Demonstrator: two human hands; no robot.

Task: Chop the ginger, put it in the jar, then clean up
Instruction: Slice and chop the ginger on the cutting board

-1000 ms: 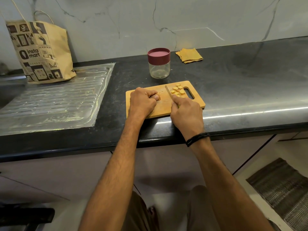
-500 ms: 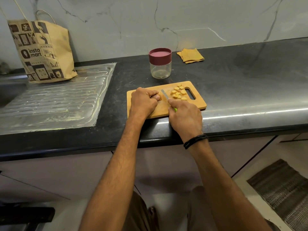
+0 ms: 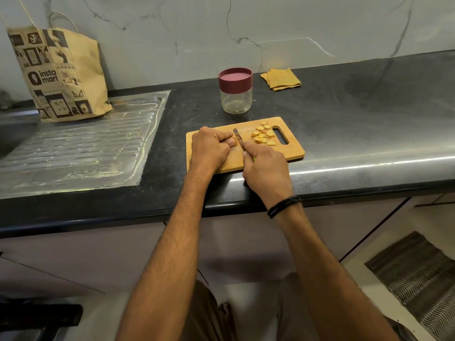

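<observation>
A wooden cutting board (image 3: pixel 293 151) lies on the black counter near its front edge. My left hand (image 3: pixel 209 150) is curled on the board's left half, pinning a piece of ginger that its fingers almost fully hide. My right hand (image 3: pixel 267 169) grips a small knife (image 3: pixel 238 138); the blade stands just right of my left fingertips. Several cut ginger slices (image 3: pixel 263 136) lie beside the board's handle slot. An empty glass jar (image 3: pixel 235 91) with its maroon lid on stands behind the board.
A folded yellow cloth (image 3: pixel 280 79) lies at the back by the wall. A brown paper bag (image 3: pixel 57 72) stands on the steel drainboard (image 3: pixel 78 148) to the left. The counter's front edge (image 3: pixel 98 217) runs below my forearms.
The knife blade has shifted left, away from the slice pile and up against my left fingertips. My left hand has stayed put on the ginger.
</observation>
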